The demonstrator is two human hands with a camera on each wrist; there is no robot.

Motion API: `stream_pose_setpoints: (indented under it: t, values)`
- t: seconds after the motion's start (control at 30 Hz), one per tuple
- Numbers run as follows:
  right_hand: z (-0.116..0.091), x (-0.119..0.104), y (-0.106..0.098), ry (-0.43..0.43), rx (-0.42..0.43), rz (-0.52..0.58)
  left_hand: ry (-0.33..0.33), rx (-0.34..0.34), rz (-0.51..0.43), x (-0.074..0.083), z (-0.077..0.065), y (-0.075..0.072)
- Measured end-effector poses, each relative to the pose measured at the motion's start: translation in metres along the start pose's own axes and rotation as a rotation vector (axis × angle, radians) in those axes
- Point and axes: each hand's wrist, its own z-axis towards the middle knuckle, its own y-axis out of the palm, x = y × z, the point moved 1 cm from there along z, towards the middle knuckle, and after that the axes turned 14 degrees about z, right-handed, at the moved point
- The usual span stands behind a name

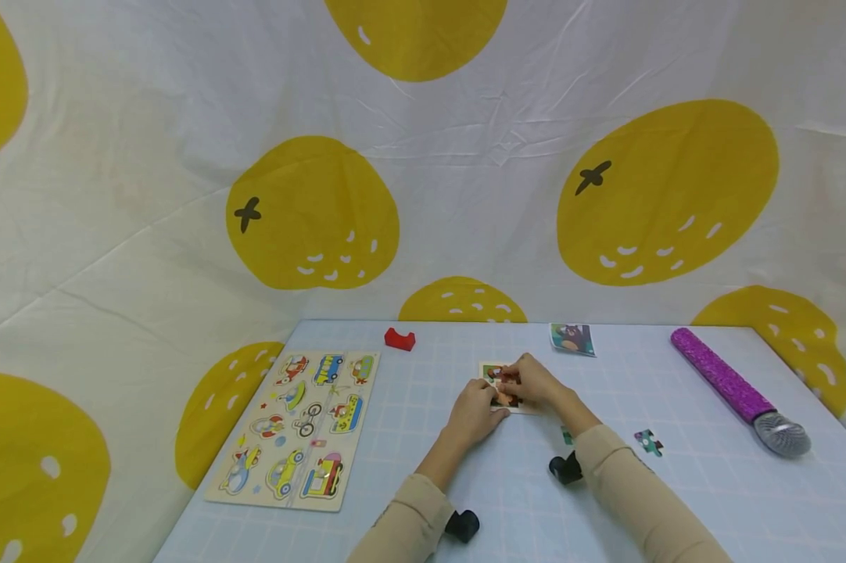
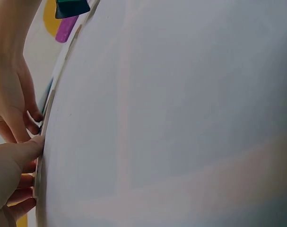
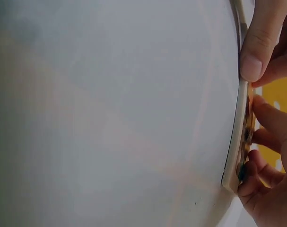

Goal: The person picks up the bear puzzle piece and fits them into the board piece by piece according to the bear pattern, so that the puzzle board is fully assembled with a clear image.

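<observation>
A small jigsaw puzzle in a pale tray lies flat on the table, its brown, orange and green picture partly covered by both hands. My left hand holds the tray at its near left, thumb along the near edge and fingers over the top. From the right, my right hand reaches over the puzzle with curled fingers, thumb and forefinger on a brown jigsaw piece, itself largely hidden. In the right wrist view, the right hand's fingertips touch the puzzle's face. Loose jigsaw pieces lie to the right, one partly behind the right forearm.
A wooden vehicle puzzle board lies at the left. Behind stand a small red block and a picture card. A purple glittery microphone lies at the right. Black wrist devices sit under both forearms. A fruit-print cloth hangs behind the table.
</observation>
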Motion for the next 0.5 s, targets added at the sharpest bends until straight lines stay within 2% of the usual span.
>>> stream_pose_setpoints:
  t: [0.1,0.27,0.5]
  values:
    - [-0.0009,-0.0021,0.001,0.023,-0.015,-0.041,-0.001,-0.011,0.003,0.0002,-0.0003,-0.0018]
    - [-0.0008,-0.005,0.0025,0.001,-0.002,-0.099,0.002,-0.026,0.005,0.0004,-0.0009,-0.005]
    - [0.0,0.0001,0.0051,0.023,0.112,0.034,0.025,-0.001,0.008,0.0006,-0.0016,-0.0029]
